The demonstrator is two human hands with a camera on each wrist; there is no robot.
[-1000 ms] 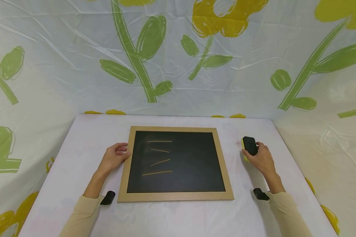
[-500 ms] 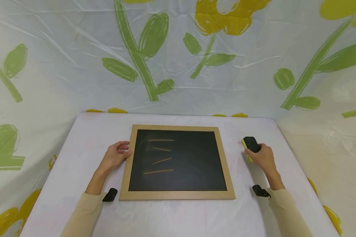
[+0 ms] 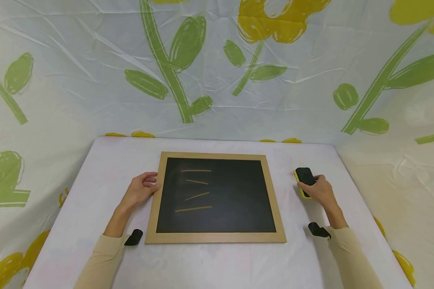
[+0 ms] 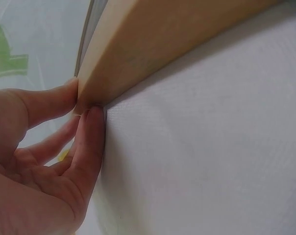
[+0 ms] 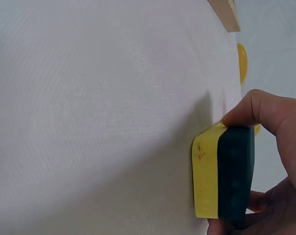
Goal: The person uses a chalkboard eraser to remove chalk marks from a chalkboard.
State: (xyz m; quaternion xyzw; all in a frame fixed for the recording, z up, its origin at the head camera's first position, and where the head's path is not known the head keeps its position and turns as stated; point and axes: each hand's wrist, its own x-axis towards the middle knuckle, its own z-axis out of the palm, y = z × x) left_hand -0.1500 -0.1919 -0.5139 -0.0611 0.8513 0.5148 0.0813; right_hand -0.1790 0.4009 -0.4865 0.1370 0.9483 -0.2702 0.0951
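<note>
A chalkboard (image 3: 235,192) in a pale wooden frame lies on the white table, with several orange chalk lines (image 3: 197,196) on its left half. My left hand (image 3: 139,190) pinches the frame's left edge; in the left wrist view the thumb (image 4: 52,103) presses the frame (image 4: 133,54) and the fingertips touch its side low down near the cloth. To the right of the board, my right hand (image 3: 322,190) grips an eraser (image 3: 305,176) by its sides. This eraser has a black back and a yellow pad (image 5: 205,178) turned to the table; whether it touches the cloth I cannot tell.
The white cloth-covered table (image 3: 217,265) extends around the board. A flower-printed sheet (image 3: 105,80) hangs behind it and along both sides. Black wrist devices (image 3: 134,237) show at both sleeves.
My right hand and the eraser have shifted only slightly, the yellow edge tilting a little. The left hand keeps its hold on the frame. The head view has shifted a bit.
</note>
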